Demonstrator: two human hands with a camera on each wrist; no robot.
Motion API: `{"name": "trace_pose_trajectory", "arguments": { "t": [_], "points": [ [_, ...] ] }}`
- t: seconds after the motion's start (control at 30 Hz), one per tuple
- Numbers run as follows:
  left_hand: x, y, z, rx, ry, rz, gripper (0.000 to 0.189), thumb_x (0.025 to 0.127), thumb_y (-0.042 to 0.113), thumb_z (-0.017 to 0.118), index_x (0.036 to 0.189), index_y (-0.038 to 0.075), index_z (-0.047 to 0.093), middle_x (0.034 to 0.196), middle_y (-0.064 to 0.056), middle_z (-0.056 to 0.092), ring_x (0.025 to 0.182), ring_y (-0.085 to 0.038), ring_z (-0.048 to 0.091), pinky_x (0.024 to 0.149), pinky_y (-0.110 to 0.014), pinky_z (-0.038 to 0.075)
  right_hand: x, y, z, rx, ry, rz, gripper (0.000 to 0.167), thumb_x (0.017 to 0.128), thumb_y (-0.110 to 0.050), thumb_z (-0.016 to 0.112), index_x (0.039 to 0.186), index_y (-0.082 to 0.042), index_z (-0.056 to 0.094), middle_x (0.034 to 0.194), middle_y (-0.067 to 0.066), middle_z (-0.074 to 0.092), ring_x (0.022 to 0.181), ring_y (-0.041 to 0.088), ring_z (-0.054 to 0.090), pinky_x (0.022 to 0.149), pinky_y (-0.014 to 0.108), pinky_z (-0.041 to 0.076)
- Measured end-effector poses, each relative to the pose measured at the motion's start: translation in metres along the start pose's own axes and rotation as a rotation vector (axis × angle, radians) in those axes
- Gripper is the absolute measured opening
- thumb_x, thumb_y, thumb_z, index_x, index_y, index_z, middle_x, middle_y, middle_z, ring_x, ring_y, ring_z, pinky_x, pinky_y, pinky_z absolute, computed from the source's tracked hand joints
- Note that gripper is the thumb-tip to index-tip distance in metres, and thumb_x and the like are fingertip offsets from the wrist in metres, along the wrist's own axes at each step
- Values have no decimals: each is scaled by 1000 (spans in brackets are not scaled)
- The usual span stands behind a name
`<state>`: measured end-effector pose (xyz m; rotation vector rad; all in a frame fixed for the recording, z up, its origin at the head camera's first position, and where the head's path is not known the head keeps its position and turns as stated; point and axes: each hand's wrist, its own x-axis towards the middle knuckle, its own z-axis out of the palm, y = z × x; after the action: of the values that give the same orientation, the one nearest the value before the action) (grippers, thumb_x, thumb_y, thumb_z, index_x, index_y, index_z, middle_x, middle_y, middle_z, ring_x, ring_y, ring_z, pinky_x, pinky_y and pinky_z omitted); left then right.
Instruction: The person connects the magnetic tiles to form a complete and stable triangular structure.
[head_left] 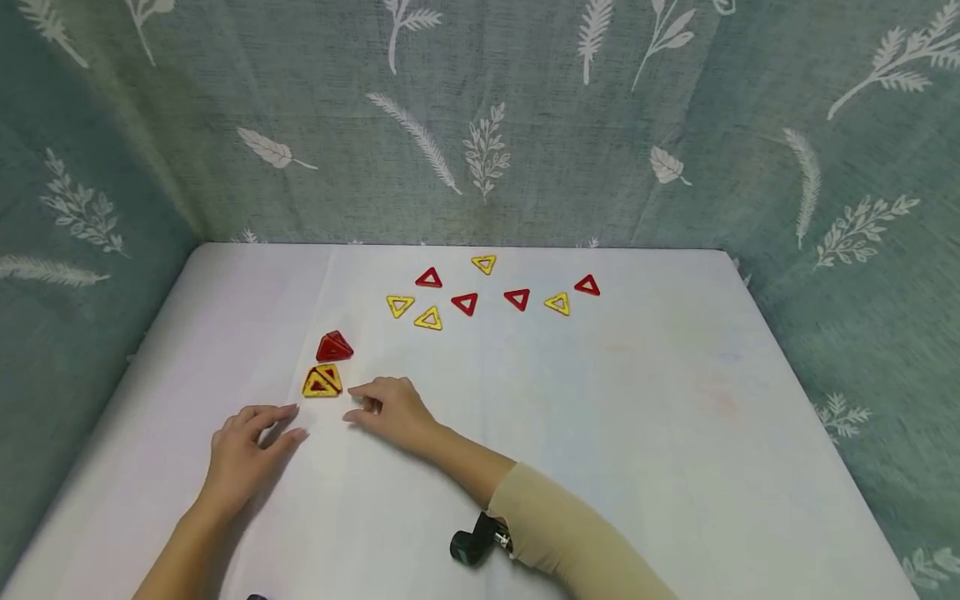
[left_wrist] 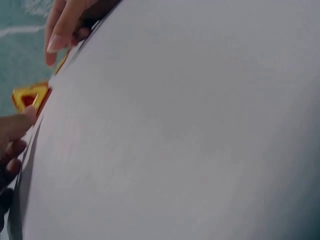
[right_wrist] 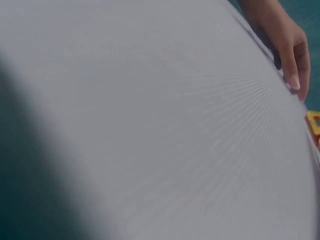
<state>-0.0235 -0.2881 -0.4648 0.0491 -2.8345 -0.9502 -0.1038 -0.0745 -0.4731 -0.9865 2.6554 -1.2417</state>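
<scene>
Two hands rest low over the white table on either side of a small group of triangular tiles. My left hand (head_left: 247,454) lies to the lower left of a yellow-framed piece (head_left: 322,381) with red triangles inside, its thumb and fingers parted with nothing between them. Just right of that piece is my right hand (head_left: 393,408), its forefinger and thumb apart and its other fingers bent in. Directly behind the yellow piece sits a red piece (head_left: 334,346) of joined triangles, which looks raised. In the left wrist view, a thumb tip overlaps the yellow-and-red piece (left_wrist: 30,97).
Loose triangle frames lie scattered toward the table's back edge, several red (head_left: 465,303) and several yellow (head_left: 428,318). A black device (head_left: 472,546) is strapped at the right wrist by the beige sleeve (head_left: 570,525). Green leaf-patterned cloth (head_left: 450,125) surrounds the white table (head_left: 637,433).
</scene>
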Motion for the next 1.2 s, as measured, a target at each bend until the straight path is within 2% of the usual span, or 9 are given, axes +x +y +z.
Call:
{"name": "trace_pose_trajectory", "arguments": {
  "t": [0.17, 0.3, 0.37, 0.47, 0.6, 0.73, 0.83, 1.0, 1.2],
  "points": [
    [-5, 14, 4, 2, 21, -3, 39, 82, 20, 74, 114, 0, 65, 107, -20, 60, 100, -36, 53, 82, -50, 28, -11, -1, -7, 159, -42, 9, 36, 80, -19, 76, 113, -6, 69, 77, -3, 61, 69, -1, 47, 65, 7, 40],
    [-8, 19, 8, -12, 45, 74, 35, 76, 14, 78, 107, 2, 69, 99, -13, 64, 96, -29, 57, 82, -33, 35, -19, 0, -17, 201, -16, 56, 37, 78, -19, 77, 113, -8, 69, 81, -3, 60, 69, -1, 48, 65, 10, 42],
    [-8, 21, 11, -31, 63, 124, 35, 72, 10, 80, 104, 3, 71, 96, -10, 64, 91, -24, 57, 77, -23, 38, -22, 2, -24, 203, 8, 82, 37, 78, -20, 78, 113, -9, 70, 81, -4, 59, 70, -1, 48, 65, 11, 43],
    [-6, 25, 16, -63, 52, 169, 37, 71, 9, 81, 106, 4, 70, 96, -7, 63, 89, -16, 55, 74, -15, 36, -28, 9, -34, 241, 41, 98, 36, 78, -18, 77, 112, -8, 70, 83, -2, 60, 70, 1, 49, 66, 13, 44],
    [-1, 31, 25, -115, 19, 204, 40, 71, 9, 81, 109, 5, 69, 101, -4, 62, 94, -7, 50, 80, -17, 36, -37, 20, -45, 296, 58, 123, 33, 79, -15, 76, 111, -8, 70, 83, 0, 60, 71, 4, 51, 67, 16, 46],
    [7, 40, 33, -168, 12, 260, 44, 70, 8, 82, 111, 7, 68, 103, -3, 63, 99, -10, 50, 87, -24, 35, -45, 29, -55, 298, 68, 127, 32, 80, -15, 75, 111, -8, 70, 84, 0, 61, 72, 5, 53, 68, 18, 47],
    [12, 47, 38, -202, 3, 297, 47, 70, 8, 82, 114, 7, 66, 103, -2, 62, 99, -11, 50, 87, -23, 35, -47, 33, -60, 287, 84, 119, 32, 80, -15, 76, 111, -8, 70, 84, 1, 61, 73, 7, 53, 68, 19, 47],
    [21, 56, 42, -232, -9, 300, 50, 70, 8, 82, 117, 7, 64, 106, -2, 61, 100, -11, 50, 86, -21, 36, -46, 39, -67, 240, 111, 99, 34, 79, -15, 76, 111, -5, 70, 87, 4, 63, 74, 10, 54, 69, 19, 47],
    [31, 68, 51, -271, -29, 298, 50, 72, 11, 81, 119, 5, 63, 109, -5, 60, 99, -21, 56, 85, -26, 42, -45, 51, -77, 143, 155, 89, 36, 79, -15, 76, 113, -5, 69, 89, 5, 64, 76, 14, 56, 71, 21, 48]
  ]
}}
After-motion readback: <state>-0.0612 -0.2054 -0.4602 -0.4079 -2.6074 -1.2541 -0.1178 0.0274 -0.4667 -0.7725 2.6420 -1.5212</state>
